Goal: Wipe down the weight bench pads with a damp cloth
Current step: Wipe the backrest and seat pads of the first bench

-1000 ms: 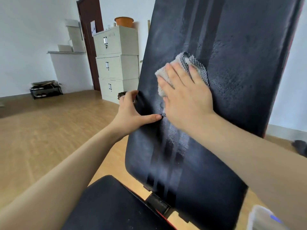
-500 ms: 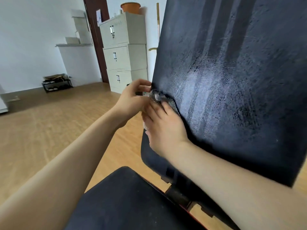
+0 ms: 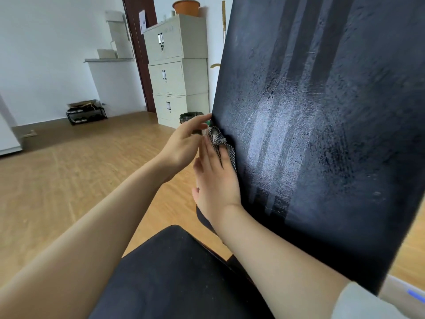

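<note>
The right hand (image 3: 217, 178) lies flat, fingers straight and together, pressing the cloth (image 3: 221, 143) against the left edge of the back pad (image 3: 322, 134). It is not clenched: the cloth is pinned under the fingers rather than gripped, and only a bunched, checkered fold shows past the fingertips and along the pad side of the hand. The rest of the cloth is hidden beneath the palm.

Just left of that fold, the left hand (image 3: 184, 143) is loosely spread, its fingers reaching to the pad's edge right above the cloth. Its fingertips seem to touch the edge, and perhaps the cloth as well, but the blur there makes it hard to say; it does not close on anything that can be seen.

To the right of the hands the pad stands steeply tilted, dark, with lengthwise stripes and a pale sheen across its middle. Its top and right side are cut off by the frame. Below the forearms lies the seat pad (image 3: 174, 272), also dark, its near end out of view.

Behind the left hand, a small dark bin (image 3: 190, 116) is mostly covered by the fingers. Beyond it a pale cabinet (image 3: 179, 70) of three stacked units stands on the wood floor (image 3: 69, 180), an orange pot (image 3: 185, 7) on top.
</note>
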